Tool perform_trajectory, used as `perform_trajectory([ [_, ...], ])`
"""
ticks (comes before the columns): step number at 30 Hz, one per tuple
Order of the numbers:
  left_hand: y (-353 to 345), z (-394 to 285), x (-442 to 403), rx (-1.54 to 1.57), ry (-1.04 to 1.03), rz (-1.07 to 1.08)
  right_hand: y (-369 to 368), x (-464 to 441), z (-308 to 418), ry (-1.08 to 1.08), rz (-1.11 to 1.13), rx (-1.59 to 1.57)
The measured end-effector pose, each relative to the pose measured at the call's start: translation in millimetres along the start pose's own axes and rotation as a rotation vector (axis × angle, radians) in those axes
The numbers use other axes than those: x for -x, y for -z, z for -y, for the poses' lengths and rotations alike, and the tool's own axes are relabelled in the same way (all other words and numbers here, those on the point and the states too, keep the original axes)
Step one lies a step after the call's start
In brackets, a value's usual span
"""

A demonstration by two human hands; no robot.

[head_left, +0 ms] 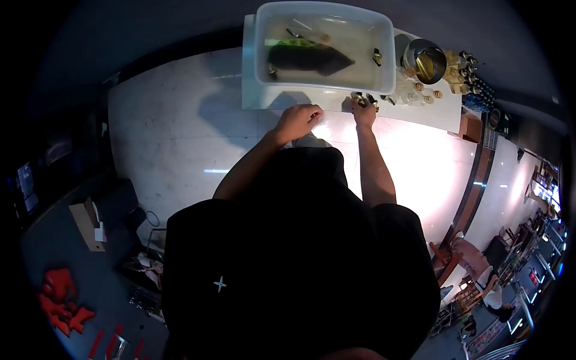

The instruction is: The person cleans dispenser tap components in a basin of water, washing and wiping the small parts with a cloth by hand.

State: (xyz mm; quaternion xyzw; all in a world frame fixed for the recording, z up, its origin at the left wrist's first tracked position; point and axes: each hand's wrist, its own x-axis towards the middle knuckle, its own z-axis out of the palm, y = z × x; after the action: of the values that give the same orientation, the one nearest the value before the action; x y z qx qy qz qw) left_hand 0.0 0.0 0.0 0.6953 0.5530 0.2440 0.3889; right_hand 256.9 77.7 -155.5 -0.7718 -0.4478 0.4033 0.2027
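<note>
The white desk (255, 100) stands on pale, glossy floor tiles (174, 114); a person (493, 298) shows at lower right. On the desk are a translucent tub (391, 60) of cloudy liquid and, to its right, a metal bowl (440, 55). The right hand (365, 114) is closed around small dark-and-gold pieces (375, 103) at the tub's near side. The left hand (300, 122) is loosely curled; its grip cannot be told. No writing is legible.
</note>
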Motion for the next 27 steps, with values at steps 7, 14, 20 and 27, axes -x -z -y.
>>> perform_trajectory([
  [7, -7, -4, -9, 0.012, -0.028, -0.018, -7, -5, -29, -0.049, -0.207, -0.379],
  [14, -3, -1, -14, 0.021, -0.044, -0.049, -6, 13, -23, 0.055, -0.291, -0.229],
  [20, 11, -8, -27, 0.072, -0.090, -0.234, 14, 53, 38, 0.090, -0.283, -0.643],
  [27, 53, 9, -69, -0.181, -0.097, -0.511, 50, 63, 109, 0.312, -0.442, -0.800],
])
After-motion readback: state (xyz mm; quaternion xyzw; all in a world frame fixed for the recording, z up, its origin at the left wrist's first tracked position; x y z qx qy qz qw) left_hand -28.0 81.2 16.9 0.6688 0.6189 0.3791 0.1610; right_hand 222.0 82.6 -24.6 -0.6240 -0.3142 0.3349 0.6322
